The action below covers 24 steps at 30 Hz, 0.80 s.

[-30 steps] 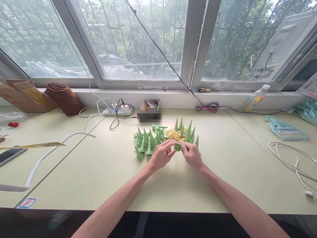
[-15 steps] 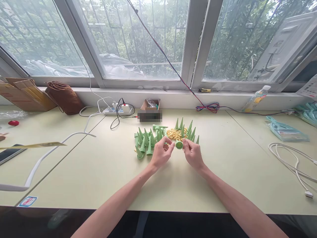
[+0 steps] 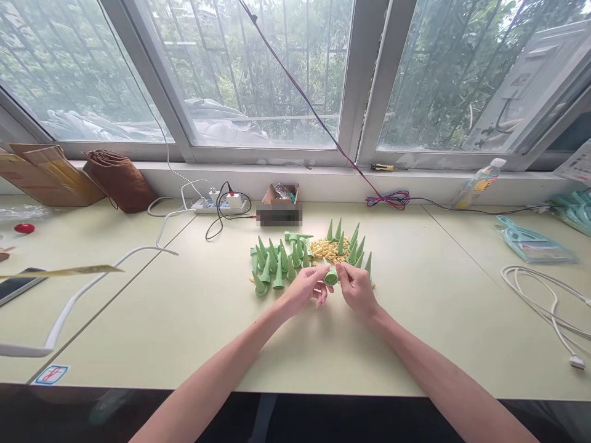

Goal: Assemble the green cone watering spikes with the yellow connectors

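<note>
My right hand [image 3: 355, 289] pinches a green plastic cone [image 3: 331, 276] by its wide open end, just above the table. My left hand [image 3: 305, 288] meets it from the left, thumb and fingertips closed against the cone's rim; whether a small piece sits between them I cannot make out. Behind the hands lies a pile of small yellow pieces [image 3: 327, 250]. A cluster of green cones [image 3: 274, 264] stands to the left of it, and more upright green cones [image 3: 353, 245] stand to the right.
The pale green table [image 3: 415, 320] holds a small cardboard box [image 3: 279, 195], a power strip with cables [image 3: 217, 206], a white cable [image 3: 545, 301] at right, a bag of blue items [image 3: 530, 243], a bottle [image 3: 475, 181], a brown pouch [image 3: 117, 181] and a phone [image 3: 18, 288] at left.
My left hand drew away from the cone half a second ago, then came back to its rim. The cone has tipped in my right hand, so its open end faces less toward me.
</note>
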Each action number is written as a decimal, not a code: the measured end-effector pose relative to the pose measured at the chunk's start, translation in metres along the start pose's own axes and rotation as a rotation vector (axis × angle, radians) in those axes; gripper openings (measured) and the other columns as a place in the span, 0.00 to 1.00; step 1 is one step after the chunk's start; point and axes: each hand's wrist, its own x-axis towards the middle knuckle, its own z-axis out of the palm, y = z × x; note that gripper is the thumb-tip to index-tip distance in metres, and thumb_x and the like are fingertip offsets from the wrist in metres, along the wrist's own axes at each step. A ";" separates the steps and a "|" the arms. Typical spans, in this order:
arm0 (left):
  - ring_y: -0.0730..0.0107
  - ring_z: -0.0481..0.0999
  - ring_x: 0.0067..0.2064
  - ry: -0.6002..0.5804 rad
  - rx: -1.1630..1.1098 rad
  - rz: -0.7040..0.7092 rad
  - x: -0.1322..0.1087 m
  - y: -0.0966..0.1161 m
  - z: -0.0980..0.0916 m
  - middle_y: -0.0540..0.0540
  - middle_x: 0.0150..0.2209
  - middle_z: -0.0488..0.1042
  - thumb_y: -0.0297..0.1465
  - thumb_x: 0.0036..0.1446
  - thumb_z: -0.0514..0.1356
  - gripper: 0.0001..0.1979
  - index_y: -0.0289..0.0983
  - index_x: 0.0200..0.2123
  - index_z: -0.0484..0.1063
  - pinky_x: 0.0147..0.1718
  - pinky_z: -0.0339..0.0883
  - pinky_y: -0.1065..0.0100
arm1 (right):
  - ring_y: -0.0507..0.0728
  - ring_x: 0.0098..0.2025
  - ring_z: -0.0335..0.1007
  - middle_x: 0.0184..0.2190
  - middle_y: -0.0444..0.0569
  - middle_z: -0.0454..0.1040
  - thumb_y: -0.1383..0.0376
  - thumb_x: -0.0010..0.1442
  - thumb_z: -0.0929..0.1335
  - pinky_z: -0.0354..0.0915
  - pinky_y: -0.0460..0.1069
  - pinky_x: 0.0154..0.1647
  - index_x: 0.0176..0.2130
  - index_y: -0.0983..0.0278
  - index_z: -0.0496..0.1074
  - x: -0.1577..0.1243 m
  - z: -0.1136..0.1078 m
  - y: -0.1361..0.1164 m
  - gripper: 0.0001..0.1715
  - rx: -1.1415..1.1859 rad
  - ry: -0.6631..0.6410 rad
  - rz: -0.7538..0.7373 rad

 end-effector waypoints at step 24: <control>0.74 0.72 0.28 0.040 0.662 0.380 -0.003 -0.006 -0.006 0.47 0.35 0.70 0.41 0.63 0.55 0.13 0.37 0.40 0.69 0.26 0.69 0.72 | 0.49 0.20 0.46 0.17 0.39 0.51 0.55 0.69 0.59 0.45 0.48 0.22 0.22 0.62 0.53 0.002 -0.002 0.002 0.26 -0.004 -0.018 0.046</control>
